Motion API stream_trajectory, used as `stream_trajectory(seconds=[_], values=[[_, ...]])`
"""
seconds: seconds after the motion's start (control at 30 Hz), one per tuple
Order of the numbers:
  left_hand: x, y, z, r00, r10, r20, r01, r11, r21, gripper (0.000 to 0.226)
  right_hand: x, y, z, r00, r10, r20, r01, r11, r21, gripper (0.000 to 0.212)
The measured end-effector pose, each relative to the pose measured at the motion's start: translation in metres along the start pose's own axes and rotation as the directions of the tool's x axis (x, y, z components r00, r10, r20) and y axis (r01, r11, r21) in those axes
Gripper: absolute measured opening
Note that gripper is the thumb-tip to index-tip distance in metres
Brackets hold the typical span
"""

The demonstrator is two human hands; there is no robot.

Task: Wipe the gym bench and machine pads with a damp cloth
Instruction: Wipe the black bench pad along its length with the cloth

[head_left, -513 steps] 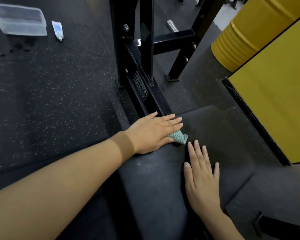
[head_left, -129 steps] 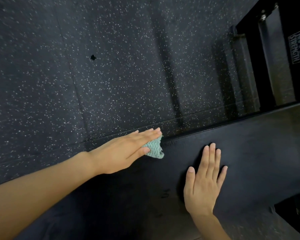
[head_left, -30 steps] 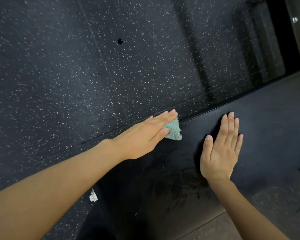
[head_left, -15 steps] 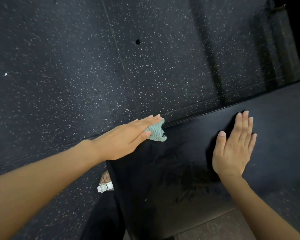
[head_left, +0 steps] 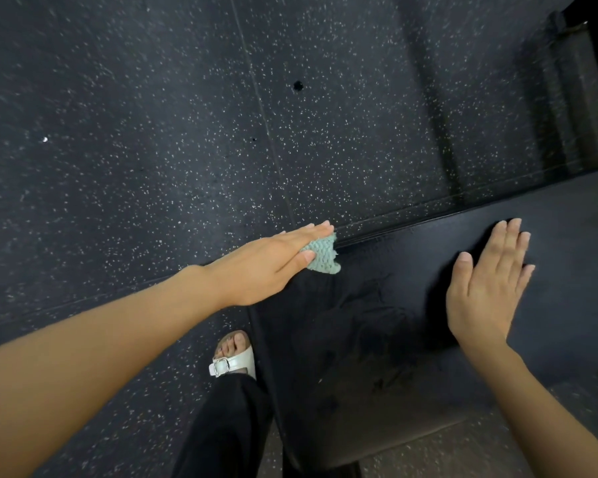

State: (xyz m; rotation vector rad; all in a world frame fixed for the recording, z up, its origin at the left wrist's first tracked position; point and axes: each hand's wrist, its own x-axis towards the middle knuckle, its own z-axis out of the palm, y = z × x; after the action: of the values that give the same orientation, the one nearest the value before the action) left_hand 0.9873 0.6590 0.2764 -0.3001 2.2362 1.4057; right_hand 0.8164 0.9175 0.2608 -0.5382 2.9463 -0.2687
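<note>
A long black bench pad (head_left: pixel 411 339) runs from lower centre to the right edge, with faint wet streaks near its middle. My left hand (head_left: pixel 270 263) lies flat with straight fingers, pressing a small pale green knitted cloth (head_left: pixel 321 255) onto the pad's far left corner. Most of the cloth is hidden under my fingers. My right hand (head_left: pixel 487 288) rests flat on the pad with fingers straight, well to the right of the cloth.
Black speckled rubber flooring (head_left: pixel 152 132) fills the area beyond and left of the bench. My foot in a white sandal (head_left: pixel 233 355) and a black trouser leg (head_left: pixel 228 426) stand beside the pad's near left edge. A dark machine frame (head_left: pixel 580 98) stands at the upper right.
My left hand with the cloth has slid along the pad's far edge to its left corner. The view tilted down, so my foot and trouser leg now show more fully.
</note>
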Motion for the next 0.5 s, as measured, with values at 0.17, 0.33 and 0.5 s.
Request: stream_trajectory(seconds=[0.17, 0.33, 0.5], values=[[0.016, 0.005, 0.006, 0.999, 0.027, -0.039, -0.028, 0.999, -0.017, 0.05, -0.029, -0.041, 0.013, 0.999, -0.046, -0.006, 0.045, 0.998, -0.04, 0.071], [0.014, 0.002, 0.009, 0.997, 0.034, -0.066, -0.035, 0.999, -0.011, 0.05, -0.06, -0.066, 0.013, 0.956, -0.279, 0.09, 0.284, 0.957, -0.054, 0.067], [-0.005, -0.008, 0.016, 0.985, 0.02, -0.169, -0.024, 0.999, -0.022, 0.048, -0.094, -0.091, 0.022, 0.844, -0.511, 0.16, 0.524, 0.85, -0.048, 0.063]])
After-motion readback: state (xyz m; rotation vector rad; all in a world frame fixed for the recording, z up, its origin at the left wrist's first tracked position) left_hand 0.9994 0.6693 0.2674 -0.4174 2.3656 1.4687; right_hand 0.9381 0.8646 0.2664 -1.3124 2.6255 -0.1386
